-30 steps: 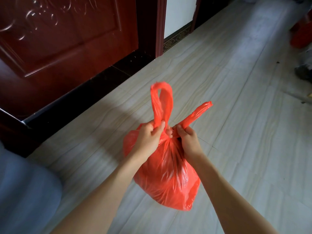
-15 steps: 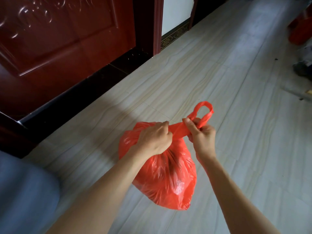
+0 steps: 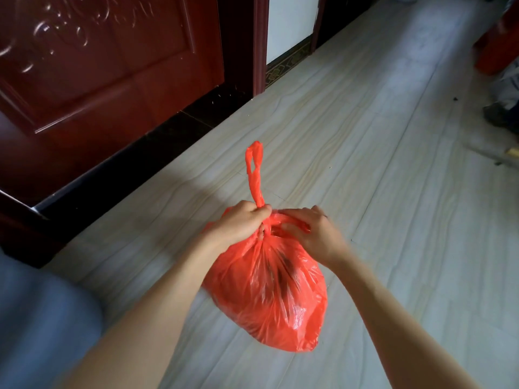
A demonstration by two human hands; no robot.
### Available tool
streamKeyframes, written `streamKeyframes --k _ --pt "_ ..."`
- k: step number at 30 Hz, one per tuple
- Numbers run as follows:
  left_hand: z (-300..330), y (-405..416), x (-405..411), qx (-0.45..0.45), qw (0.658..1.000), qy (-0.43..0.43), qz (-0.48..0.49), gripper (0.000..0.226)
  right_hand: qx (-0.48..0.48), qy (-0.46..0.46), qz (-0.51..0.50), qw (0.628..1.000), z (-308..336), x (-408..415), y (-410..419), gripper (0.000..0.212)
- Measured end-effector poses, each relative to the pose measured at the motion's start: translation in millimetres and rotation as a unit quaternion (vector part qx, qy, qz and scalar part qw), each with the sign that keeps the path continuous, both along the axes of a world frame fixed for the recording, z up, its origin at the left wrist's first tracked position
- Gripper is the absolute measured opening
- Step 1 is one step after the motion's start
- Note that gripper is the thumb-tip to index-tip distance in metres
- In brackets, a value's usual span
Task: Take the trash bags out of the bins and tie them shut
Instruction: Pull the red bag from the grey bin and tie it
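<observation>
Hands are meeting at the neck of the red trash bag [image 3: 269, 293], centre of the frame. Left hand [image 3: 238, 224] is closing into a fist, clamping the gathered neck and the base of one twisted handle [image 3: 254, 169], which is sticking up as a narrow loop. Right hand [image 3: 314, 234] is sitting just beside it, fingers [image 3: 289, 213] half curled and pinching the other handle, which is lying low and crumpled across the bag top; part of that grip is blurring out. Bag is hanging below both hands, lower centre of the frame, above the pale tiled floor [image 3: 393, 192]; can't tell if its bottom is touching. Plastic is looking glossy, creased toward the neck, bulging, dark contents showing through. Dark red door [image 3: 98, 66] is filling the upper left.
</observation>
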State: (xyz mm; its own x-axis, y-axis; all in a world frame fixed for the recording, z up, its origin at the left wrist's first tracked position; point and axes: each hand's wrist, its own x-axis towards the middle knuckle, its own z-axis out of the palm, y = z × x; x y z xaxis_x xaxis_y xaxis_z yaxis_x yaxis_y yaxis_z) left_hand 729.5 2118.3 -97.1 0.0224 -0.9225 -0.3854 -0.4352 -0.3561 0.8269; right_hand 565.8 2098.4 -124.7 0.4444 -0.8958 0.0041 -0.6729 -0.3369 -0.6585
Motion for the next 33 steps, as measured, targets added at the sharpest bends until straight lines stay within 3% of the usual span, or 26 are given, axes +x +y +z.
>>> streamKeyframes --k 2,5,7,10,12,15,19,22,25,29,31,33 --pt "-0.7 0.8 8.7 0.031 0.996 0.079 0.009 0.042 -0.024 0.006 -0.013 1.0 3.8 1.2 -0.1 0.024" --pt "6.0 3.8 14.3 0.043 0.991 0.127 -0.011 0.033 0.005 -0.101 -0.044 0.994 17.7 7.0 -2.2 0.009" --pt "8.8 5.1 15.8 0.035 0.988 0.149 -0.022 0.027 0.076 -0.205 -0.089 0.972 26.6 9.9 -1.1 0.016" --pt "10.9 8.0 19.7 0.041 0.982 0.181 -0.032 0.022 0.257 -0.322 -0.093 0.907 32.6 4.7 6.8 0.02" --pt "11.3 9.2 22.2 0.042 0.978 0.2 -0.038 0.018 0.333 -0.331 -0.049 0.882 28.6 -1.6 11.4 0.022" --pt "9.8 8.7 23.4 0.032 0.98 0.191 -0.044 0.013 0.363 -0.29 0.021 0.885 25.5 -5.7 19.3 0.025" --pt "8.4 9.6 20.4 0.021 0.985 0.17 -0.03 0.013 0.331 -0.209 0.087 0.916 25.4 -2.0 22.4 0.009" --pt "8.6 12.6 18.9 0.018 0.988 0.153 -0.011 0.024 0.253 -0.134 0.083 0.955 21.6 -2.8 17.2 0.013" --pt "8.0 13.6 17.9 0.002 0.994 0.11 -0.029 0.03 0.122 -0.198 0.023 0.972 18.0 2.6 17.6 0.015" --pt "9.4 16.8 13.5 -0.02 0.995 0.075 -0.057 0.029 0.085 -0.18 0.112 0.974 8.6 14.3 15.2 0.023" --pt "8.4 19.5 12.4 -0.075 0.994 -0.016 -0.075 0.025 0.062 -0.15 0.097 0.982 -5.4 13.3 7.5 0.009" --pt "6.4 24.1 8.7 -0.158 0.975 -0.139 -0.076 0.026 0.068 -0.156 0.044 0.985 -13.0 10.6 4.4 0.023"
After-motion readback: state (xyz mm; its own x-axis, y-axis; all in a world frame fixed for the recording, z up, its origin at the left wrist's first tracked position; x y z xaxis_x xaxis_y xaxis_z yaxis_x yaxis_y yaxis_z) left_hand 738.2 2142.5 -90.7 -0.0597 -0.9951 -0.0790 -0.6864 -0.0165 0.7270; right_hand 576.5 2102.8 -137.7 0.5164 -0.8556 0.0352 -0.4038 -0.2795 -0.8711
